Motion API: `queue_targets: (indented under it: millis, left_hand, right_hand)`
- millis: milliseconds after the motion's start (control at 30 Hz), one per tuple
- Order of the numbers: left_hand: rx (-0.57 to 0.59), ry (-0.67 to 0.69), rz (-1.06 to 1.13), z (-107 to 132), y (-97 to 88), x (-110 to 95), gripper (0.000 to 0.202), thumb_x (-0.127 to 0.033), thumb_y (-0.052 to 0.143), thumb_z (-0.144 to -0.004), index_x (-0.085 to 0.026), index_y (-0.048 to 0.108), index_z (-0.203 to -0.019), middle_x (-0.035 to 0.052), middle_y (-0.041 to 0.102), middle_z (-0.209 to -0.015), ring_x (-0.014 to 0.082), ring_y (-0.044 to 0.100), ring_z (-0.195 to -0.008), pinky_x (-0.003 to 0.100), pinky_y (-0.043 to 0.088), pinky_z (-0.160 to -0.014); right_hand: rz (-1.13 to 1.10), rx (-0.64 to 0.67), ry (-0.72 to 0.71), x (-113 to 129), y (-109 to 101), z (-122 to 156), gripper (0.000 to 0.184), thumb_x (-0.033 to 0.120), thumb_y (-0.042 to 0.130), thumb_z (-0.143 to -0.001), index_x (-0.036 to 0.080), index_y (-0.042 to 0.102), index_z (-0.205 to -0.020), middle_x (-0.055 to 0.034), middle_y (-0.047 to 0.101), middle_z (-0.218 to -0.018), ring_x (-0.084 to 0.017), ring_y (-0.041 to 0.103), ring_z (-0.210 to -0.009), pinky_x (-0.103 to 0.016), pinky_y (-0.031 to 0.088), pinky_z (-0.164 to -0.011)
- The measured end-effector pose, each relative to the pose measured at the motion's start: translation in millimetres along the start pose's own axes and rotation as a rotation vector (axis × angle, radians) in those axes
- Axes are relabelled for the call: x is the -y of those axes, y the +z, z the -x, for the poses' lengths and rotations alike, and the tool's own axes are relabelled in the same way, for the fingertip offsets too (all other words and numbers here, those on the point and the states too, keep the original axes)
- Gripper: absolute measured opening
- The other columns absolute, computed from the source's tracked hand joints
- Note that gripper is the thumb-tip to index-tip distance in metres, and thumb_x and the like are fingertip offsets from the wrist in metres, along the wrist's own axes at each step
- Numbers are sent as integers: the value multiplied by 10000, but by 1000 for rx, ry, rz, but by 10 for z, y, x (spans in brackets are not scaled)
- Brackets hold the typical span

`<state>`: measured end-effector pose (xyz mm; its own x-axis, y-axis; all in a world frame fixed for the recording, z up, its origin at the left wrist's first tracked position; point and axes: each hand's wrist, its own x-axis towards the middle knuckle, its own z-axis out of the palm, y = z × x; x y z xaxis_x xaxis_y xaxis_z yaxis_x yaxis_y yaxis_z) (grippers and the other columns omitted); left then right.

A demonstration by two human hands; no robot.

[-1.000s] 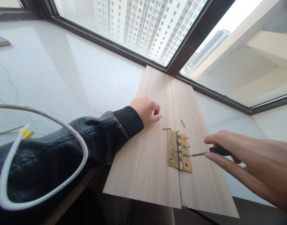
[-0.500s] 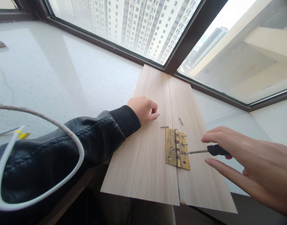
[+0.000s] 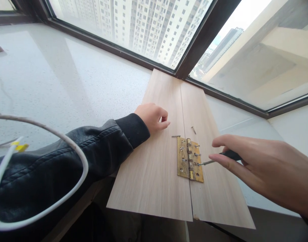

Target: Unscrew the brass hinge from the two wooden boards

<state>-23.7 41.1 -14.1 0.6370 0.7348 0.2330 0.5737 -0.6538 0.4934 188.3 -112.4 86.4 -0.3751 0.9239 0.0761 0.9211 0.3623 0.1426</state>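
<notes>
Two light wooden boards (image 3: pixel 154 174) lie side by side on a white sill, joined by a brass hinge (image 3: pixel 189 163) with several screws standing in it. My right hand (image 3: pixel 259 168) grips a small black-handled screwdriver (image 3: pixel 219 158), its tip on a screw in the hinge's right leaf. My left hand (image 3: pixel 154 117), in a black leather sleeve, rests loosely curled on the left board just above the hinge, holding nothing I can see. Two loose screws (image 3: pixel 193 129) lie on the boards above the hinge.
The white speckled sill (image 3: pixel 68 84) runs along a dark-framed window (image 3: pixel 194 43) with tower blocks outside. A white cable (image 3: pixel 75 154) loops in front of my left arm. The boards overhang the sill's near edge.
My right hand has slid forward along the screwdriver, fingers closing over more of the handle. The left hand and the boards have stayed put.
</notes>
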Motion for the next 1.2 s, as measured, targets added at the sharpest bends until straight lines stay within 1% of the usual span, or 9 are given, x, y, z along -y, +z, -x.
queue_targets:
  millis: [100,167,400,600,767,833,967,1100,1200]
  left_hand:
    - [-1,6,1,-2,-2,-2,249,-371,576,-808,-182,716,-726,18,650,-638,130,533,-593,285,349,-585]
    - [-6,6,1,-6,-1,-1,248,-368,576,-807,-182,715,-722,17,650,-634,130,533,-591,284,350,-584]
    - [-13,14,8,-8,8,0,246,-369,580,-806,-182,717,-721,14,648,-626,129,532,-582,282,350,-575]
    - [-11,16,8,-4,11,6,241,-366,580,-803,-183,715,-724,17,646,-633,134,535,-589,288,348,-577]
    - [-18,20,5,-12,18,14,241,-364,577,-805,-186,714,-715,17,648,-626,131,527,-581,281,340,-571]
    - [-16,20,5,-14,17,13,241,-365,576,-804,-186,714,-718,18,649,-626,133,529,-583,283,342,-575]
    - [-9,18,8,-13,11,9,231,-361,583,-798,-186,713,-723,13,648,-629,134,528,-588,290,342,-577]
    - [-6,7,14,-9,6,5,228,-357,583,-802,-186,708,-719,8,642,-626,134,526,-589,292,339,-579]
    - [-5,7,17,-7,8,4,230,-361,582,-800,-187,706,-715,11,639,-623,135,524,-587,291,336,-579]
  right_hand:
    - [-83,128,-95,-1,-42,8,247,427,492,-904,305,522,-1117,-19,703,-926,-174,660,-598,-268,495,-432]
    - [-134,175,-90,-36,-76,28,187,369,470,-920,325,515,-1097,-6,690,-912,-158,655,-627,-240,497,-449]
    - [-71,108,-120,-174,-115,34,140,417,541,-900,345,570,-1017,53,676,-772,-134,592,-488,-264,467,-450]
    - [128,74,-127,-73,-41,47,202,446,439,-941,288,551,-883,29,659,-689,-186,633,-502,-320,472,-420]
    - [14,168,-102,-35,-87,61,269,430,445,-926,315,505,-1162,-29,686,-1087,-167,700,-724,-251,558,-510]
    - [-48,150,-112,-75,-111,49,210,389,444,-929,344,525,-1119,-2,700,-1012,-163,698,-744,-233,557,-527]
    - [-56,100,-104,-142,-128,15,158,410,498,-906,358,567,-1039,29,718,-863,-160,665,-607,-247,518,-464]
    - [38,82,-20,-72,-84,5,155,454,506,-895,333,587,-947,27,725,-824,-180,671,-591,-277,505,-447]
    - [110,36,47,14,-38,38,198,478,454,-909,308,552,-936,24,683,-678,-202,639,-494,-315,486,-410]
